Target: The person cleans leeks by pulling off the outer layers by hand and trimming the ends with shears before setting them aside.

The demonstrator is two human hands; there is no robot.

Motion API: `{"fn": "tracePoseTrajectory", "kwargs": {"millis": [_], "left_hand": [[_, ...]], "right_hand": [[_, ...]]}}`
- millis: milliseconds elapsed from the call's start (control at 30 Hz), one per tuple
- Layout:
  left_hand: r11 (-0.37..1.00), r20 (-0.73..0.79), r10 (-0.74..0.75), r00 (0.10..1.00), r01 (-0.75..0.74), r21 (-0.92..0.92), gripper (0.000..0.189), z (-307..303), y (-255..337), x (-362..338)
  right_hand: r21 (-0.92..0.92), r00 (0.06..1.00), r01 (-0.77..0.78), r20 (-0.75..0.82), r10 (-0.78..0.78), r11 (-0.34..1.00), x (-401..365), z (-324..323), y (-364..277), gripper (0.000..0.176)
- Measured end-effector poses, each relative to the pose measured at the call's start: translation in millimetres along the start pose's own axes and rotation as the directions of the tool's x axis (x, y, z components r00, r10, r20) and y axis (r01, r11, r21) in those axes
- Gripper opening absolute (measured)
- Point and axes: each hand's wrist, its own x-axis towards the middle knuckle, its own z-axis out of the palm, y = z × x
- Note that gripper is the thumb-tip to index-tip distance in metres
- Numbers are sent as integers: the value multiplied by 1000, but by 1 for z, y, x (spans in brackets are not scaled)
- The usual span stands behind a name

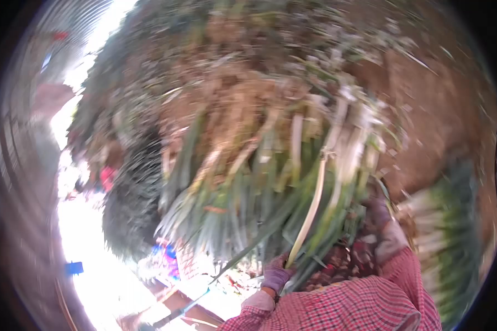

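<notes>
My left hand (276, 275), in a purplish glove, is closed around the lower end of a long pale green onion stalk (313, 212), which slants up and to the right. My right hand (377, 208), gloved too, is at the right edge of a large heap of green onions (243, 204). Motion blur and leaves hide its fingers, so I cannot make out whether it grips anything. White stems and roots of the onions nearest that hand point up and away from me, with green leaves hanging toward me.
A neat row of green onions (442, 237) lies at the right on brown ground (425, 121). More piled onions (143, 71) rise behind and to the left. Dark reddish scraps (348, 259) lie between my arms. A blue object (74, 268) shows in bright light at the left.
</notes>
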Motion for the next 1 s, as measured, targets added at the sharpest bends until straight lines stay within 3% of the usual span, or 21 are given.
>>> {"fn": "tracePoseTrajectory", "kwargs": {"millis": [33, 100, 133, 167, 200, 233, 267, 300, 333, 367, 433, 467, 500, 567, 600, 633, 667, 700, 733, 800, 1000], "left_hand": [[998, -113, 53, 992, -56, -27, 56, -28, 9, -14], [975, -338, -144, 930, 75, -209, 45, -91, 19, -38], [996, -510, -53, 858, 8, -91, 39, -96, -35, -31], [978, -645, 19, 764, 120, 171, 35, -142, -18, -41], [995, -754, -100, 649, 68, -74, 38, -171, -39, -49], [999, -817, -44, 574, 49, -19, 42, -213, -50, -61], [972, -851, -144, 506, 233, -26, 49, -259, -38, -70], [967, -865, -184, 467, 245, -73, 48, -303, -44, -74], [934, -908, -119, 401, 356, 34, 50, -338, -39, -81], [938, -901, -106, 420, 342, 49, 58, -377, -58, -76], [849, -855, -282, 434, 528, -12, 68, -443, -76, -61], [757, -902, -113, 417, 625, 194, 71, -465, -135, -42], [608, -908, 63, 415, 705, 364, 75, -476, -184, -16], [649, -706, -397, 586, 724, 236, 76, -456, -106, 27], [713, -597, -377, 709, 633, 301, 72, -438, -110, 62], [799, -578, -267, 771, 513, 315, 61, -411, -179, 122], [803, -438, -325, 838, 490, 340, 53, -387, -130, 135], [833, -403, -314, 860, 453, 318, 50, -355, -169, 185], [761, -329, -357, 874, 476, 440, 45, -336, -132, 195], [843, -409, -338, 847, 466, 268, 44, -289, -149, 244], [892, -533, -433, 727, 433, -134, 38, -246, -169, 318]], "right_hand": [[-9, 998, -40, -42, 40, 999, 2, 8, -22, 86], [-382, 987, -17, 143, 77, 924, 23, -16, -6, 104], [-525, 972, 65, 226, 66, 848, 24, -26, 4, 111], [-469, 953, -13, 262, 153, 883, 13, -10, -9, 103], [-531, 944, 15, 286, 163, 847, 11, -6, -13, 106], [-587, 936, 40, 305, 175, 809, 9, -4, -14, 109], [-593, 934, 52, 313, 170, 804, 9, -1, -12, 109], [-690, 909, 235, 406, 97, 685, 8, 3, -11, 108], [-745, 864, 405, 501, 43, 530, 9, 6, -12, 108], [-748, 864, 410, 501, 40, 522, 6, 15, -18, 108], [-744, 783, 572, 620, 39, 345, -13, 48, -38, 90], [-640, 920, 120, 359, 156, 759, -27, 72, -41, 70], [-638, 920, 130, 363, 148, 759, -32, 79, -43, 70], [-728, 901, 240, 413, 131, 643, -40, 88, -47, 58], [-759, 875, 331, 470, 119, 561, -48, 99, -64, 60], [-810, 885, 304, 435, 166, 502, -48, 98, -65, 61], [-855, 895, 282, 398, 202, 436, -50, 94, -62, 64], [-854, 900, 292, 398, 180, 430, -60, 94, -67, 65], [-855, 904, 302, 397, 156, 422, -62, 96, -69, 67], [-862, 908, 252, 367, 200, 440, -64, 98, -68, 67], [-883, 907, 68, 249, 339, 465, -65, 101, -54, 69]]}}
